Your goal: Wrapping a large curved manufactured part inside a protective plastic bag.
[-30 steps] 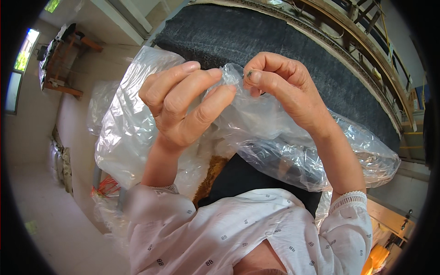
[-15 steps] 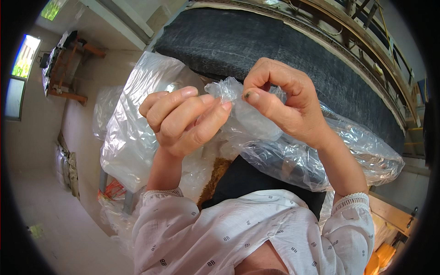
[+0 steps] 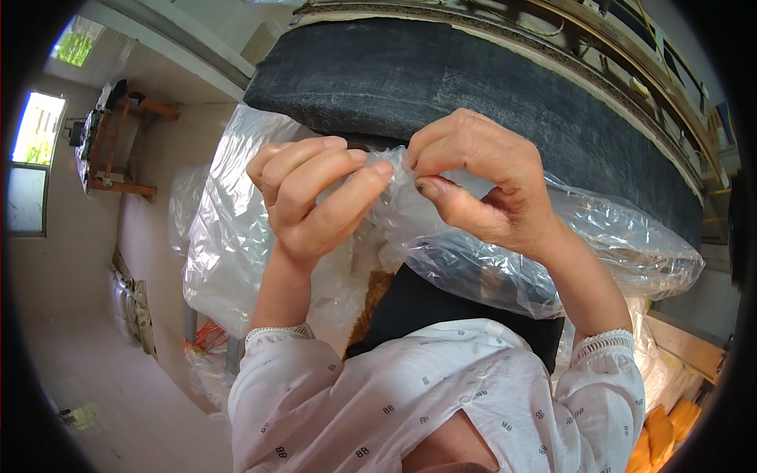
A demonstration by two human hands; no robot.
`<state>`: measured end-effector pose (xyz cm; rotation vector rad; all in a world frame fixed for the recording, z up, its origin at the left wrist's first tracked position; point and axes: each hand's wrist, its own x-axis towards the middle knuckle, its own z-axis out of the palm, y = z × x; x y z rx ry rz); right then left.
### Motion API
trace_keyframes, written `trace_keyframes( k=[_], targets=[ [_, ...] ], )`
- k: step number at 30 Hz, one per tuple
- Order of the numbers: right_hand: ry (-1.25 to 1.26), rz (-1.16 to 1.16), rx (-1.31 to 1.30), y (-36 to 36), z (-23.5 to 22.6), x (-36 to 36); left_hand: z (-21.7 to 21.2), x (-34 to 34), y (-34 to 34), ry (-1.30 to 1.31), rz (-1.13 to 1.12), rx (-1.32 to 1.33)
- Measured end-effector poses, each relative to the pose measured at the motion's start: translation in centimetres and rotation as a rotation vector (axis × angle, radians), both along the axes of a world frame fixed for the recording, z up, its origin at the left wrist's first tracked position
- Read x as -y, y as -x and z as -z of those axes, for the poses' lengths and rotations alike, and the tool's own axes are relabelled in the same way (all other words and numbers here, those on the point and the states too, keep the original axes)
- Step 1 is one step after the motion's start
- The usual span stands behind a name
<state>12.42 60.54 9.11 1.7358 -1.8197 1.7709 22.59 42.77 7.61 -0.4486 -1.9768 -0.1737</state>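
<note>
Both hands are raised in front of my chest at the gathered edge of a clear plastic bag (image 3: 512,276). My left hand (image 3: 311,197) is closed, its fingertips pressing on the crinkled film near the middle; its thumb is mostly hidden behind the fingers. Just to the right, my right hand (image 3: 493,181) pinches the same edge between thumb and bent forefinger. The thumbnail has a dark mark. From the hands the loose film spreads down over my lap and off to the right.
Ahead lies a long surface covered in dark cloth (image 3: 473,79), with wooden rails (image 3: 631,63) beyond it. More clear plastic sheeting (image 3: 225,252) hangs at my left. An orange item (image 3: 666,437) is at lower right, and a wooden stand (image 3: 118,150) is far left.
The bunched film that stuck up between my hands is lower and flatter. My right hand's fingers have come down closer to its thumb, and the view has shifted slightly.
</note>
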Motion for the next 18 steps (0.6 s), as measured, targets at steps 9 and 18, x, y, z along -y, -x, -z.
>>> trace_keyframes(
  k=[9,18],
  targets=[
    [0.004,0.081,0.162,0.7,2.2,-3.7,1.2,-3.9,1.0,-0.363,0.116,0.199],
    [-0.042,0.464,0.304,0.4,3.2,-6.9,2.4,-6.2,-0.2,-1.220,0.307,0.536]
  ],
)
